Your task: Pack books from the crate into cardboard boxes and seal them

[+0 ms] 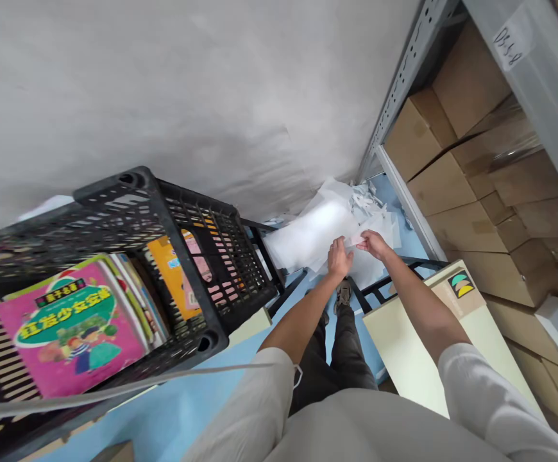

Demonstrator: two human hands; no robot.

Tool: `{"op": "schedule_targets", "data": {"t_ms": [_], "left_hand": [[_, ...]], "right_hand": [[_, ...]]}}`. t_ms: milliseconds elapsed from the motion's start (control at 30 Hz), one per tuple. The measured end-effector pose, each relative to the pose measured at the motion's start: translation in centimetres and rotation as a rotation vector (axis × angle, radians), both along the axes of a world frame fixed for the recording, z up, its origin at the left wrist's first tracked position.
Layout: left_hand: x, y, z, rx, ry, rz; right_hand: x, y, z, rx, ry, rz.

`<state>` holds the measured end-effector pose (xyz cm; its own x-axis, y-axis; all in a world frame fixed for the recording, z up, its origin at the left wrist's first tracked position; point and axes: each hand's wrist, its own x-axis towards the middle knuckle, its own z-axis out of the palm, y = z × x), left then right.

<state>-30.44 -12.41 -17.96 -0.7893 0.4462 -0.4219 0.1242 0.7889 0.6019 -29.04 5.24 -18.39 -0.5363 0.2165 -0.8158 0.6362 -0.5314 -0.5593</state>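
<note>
Between my two hands is a small pale slip of paper [355, 241], slightly pinkish. My left hand [340, 258] pinches its left end with curled fingers. At the other end, my right hand [374, 245] grips the slip between thumb and fingertips. Any print on it is too small to read. Below and beyond both hands, large white sheets [308, 228] lie in a heap by the wall. Torn paper scraps [368, 200] are piled on their far right side.
To the left stands a black plastic crate [163, 212] holding a pink picture book [74, 333] and other books. On the right is a pale yellow tabletop [408, 333]. Past it, a metal rack [399, 96] carries stacked cardboard boxes [471, 186]. A grey wall [187, 83] rises behind.
</note>
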Motion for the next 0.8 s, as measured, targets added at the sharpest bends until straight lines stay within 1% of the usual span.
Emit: {"op": "schedule_targets", "data": {"t_ms": [33,100,167,233,300,367,400,467,533,567,633,700,800], "left_hand": [[-0.3,-0.2,-0.1,-0.019,-0.013,0.033],[-1.1,-0.8,-0.6,-0.073,-0.016,0.101],[-2.2,-1.8,-1.2,-0.137,0.015,0.177],[-3.6,-2.9,-1.7,-0.201,0.059,0.276],[-5.3,-4.0,-2.2,-0.259,0.108,0.398],[-7.0,-5.0,-2.4,-0.299,0.178,0.519],[-7.8,-5.4,-2.4,-0.309,0.209,0.558],[-9.0,-5.9,-2.2,-0.326,0.254,0.594],[-9.8,-6.0,-1.9,-0.345,0.281,0.585],[-9.9,-5.9,-1.8,-0.353,0.290,0.560],[-9.8,-5.7,-2.0,-0.365,0.292,0.461],[-9.0,-5.4,-2.8,-0.368,0.270,0.308],[-7.3,-5.5,-5.1,-0.363,0.196,0.101]], "right_hand": [[-0.3,-0.3,-0.2,-0.032,0.018,0.013],[-0.8,-0.8,-1.0,-0.045,0.036,0.010],[-1.4,-0.9,-2.3,0.005,0.013,0.008],[-1.7,-0.9,-4.1,0.117,-0.058,0.049],[-1.8,-0.9,-6.0,0.240,-0.145,0.144],[-1.7,-1.0,-7.9,0.340,-0.219,0.270],[-1.6,-1.0,-8.8,0.376,-0.241,0.326],[-1.5,-1.1,-10.5,0.427,-0.266,0.403],[-1.5,-1.1,-12.0,0.457,-0.266,0.437],[-1.6,-1.2,-12.8,0.479,-0.264,0.454],[-2.0,-1.3,-14.5,0.555,-0.258,0.518],[-2.5,-1.5,-16.4,0.650,-0.251,0.598],[-3.3,-2.2,-19.4,0.744,-0.254,0.711]]}}
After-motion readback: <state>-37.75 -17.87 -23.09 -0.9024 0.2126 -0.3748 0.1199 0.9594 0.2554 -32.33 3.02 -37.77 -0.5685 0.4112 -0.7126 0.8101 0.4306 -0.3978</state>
